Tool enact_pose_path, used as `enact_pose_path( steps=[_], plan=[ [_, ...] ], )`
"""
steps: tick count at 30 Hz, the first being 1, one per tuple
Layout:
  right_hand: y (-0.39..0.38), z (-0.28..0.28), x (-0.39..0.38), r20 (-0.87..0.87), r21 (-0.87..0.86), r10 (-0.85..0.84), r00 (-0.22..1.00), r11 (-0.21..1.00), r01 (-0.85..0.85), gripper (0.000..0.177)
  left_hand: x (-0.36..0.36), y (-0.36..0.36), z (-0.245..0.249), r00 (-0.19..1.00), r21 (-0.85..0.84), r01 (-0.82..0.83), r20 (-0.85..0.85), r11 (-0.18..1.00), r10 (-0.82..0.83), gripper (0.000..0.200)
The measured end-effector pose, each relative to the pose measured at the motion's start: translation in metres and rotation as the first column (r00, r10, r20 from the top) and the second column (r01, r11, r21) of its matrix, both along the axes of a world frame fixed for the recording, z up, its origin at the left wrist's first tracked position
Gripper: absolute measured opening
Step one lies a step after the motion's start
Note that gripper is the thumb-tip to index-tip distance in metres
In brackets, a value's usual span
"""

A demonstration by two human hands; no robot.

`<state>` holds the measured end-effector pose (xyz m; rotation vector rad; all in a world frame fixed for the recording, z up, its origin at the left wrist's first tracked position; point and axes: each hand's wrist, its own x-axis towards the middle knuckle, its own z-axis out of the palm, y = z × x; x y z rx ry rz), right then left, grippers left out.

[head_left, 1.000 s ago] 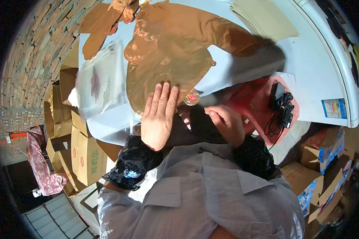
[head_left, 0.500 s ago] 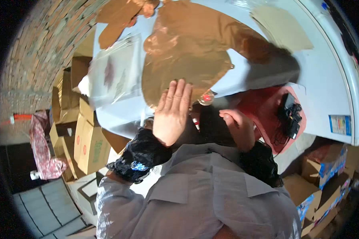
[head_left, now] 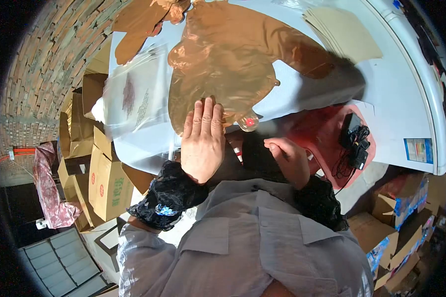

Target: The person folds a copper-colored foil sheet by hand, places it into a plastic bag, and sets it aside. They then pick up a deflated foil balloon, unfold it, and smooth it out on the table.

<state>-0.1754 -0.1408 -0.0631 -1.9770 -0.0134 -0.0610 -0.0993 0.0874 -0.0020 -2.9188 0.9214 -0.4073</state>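
A large, flat, shiny copper-coloured foil piece [head_left: 223, 64] lies across the white table. My left hand [head_left: 202, 141] rests palm down on its lower edge, the fingers stretched out side by side. Just right of those fingers, a clear round tab with a red spot [head_left: 249, 122] sticks out from the foil. My right hand [head_left: 288, 157] is off the foil, near the table's front edge, with its fingers curled together; whether anything is between them is too small to tell. Clear plastic bags [head_left: 136, 94] lie left of the foil.
More copper foil [head_left: 139, 22] lies at the back left, and a stack of beige sheets [head_left: 343, 34] at the back right. A red stool [head_left: 322, 131] bears black adapters and cables [head_left: 356, 143]. Cardboard boxes stand at the left [head_left: 106, 183] and lower right [head_left: 374, 232].
The view has shifted slightly, so most things appear a little further left. My left hand is still flat on the foil, and my right hand remains curled beside it.
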Motion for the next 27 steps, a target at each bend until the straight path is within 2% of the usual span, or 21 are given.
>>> enact_pose_path(
  steps=[2,5,8,11,18,27],
  plan=[
    [0.0,0.0,-0.001,-0.004,0.0,0.002,1.0,1.0,-0.002,0.026,0.0,0.0,0.0,1.0,0.029,-0.003,-0.001,1.0,0.003,0.061],
    [0.0,-0.002,-0.002,0.002,-0.009,0.008,1.0,1.0,-0.008,0.026,-0.004,-0.004,0.011,0.996,-0.038,-0.02,-0.087,0.999,0.016,0.072],
    [0.0,-0.001,-0.001,0.013,-0.004,0.016,1.0,1.0,-0.016,0.025,-0.004,-0.004,0.009,0.996,-0.029,-0.013,-0.089,0.999,0.011,0.079],
    [0.003,-0.006,-0.001,0.012,0.012,-0.011,1.0,1.0,0.011,0.024,-0.002,-0.003,0.008,0.995,-0.042,0.001,-0.105,0.999,-0.005,0.078],
    [0.0,-0.007,-0.002,0.034,0.027,-0.008,0.999,1.0,0.008,0.024,0.004,-0.003,-0.008,0.999,-0.024,-0.013,0.031,1.0,0.014,0.059],
    [-0.001,-0.005,-0.001,0.031,0.022,0.024,0.999,0.999,-0.025,0.025,0.005,-0.002,-0.006,0.999,-0.033,0.005,0.037,0.999,-0.004,0.055]
  ],
)
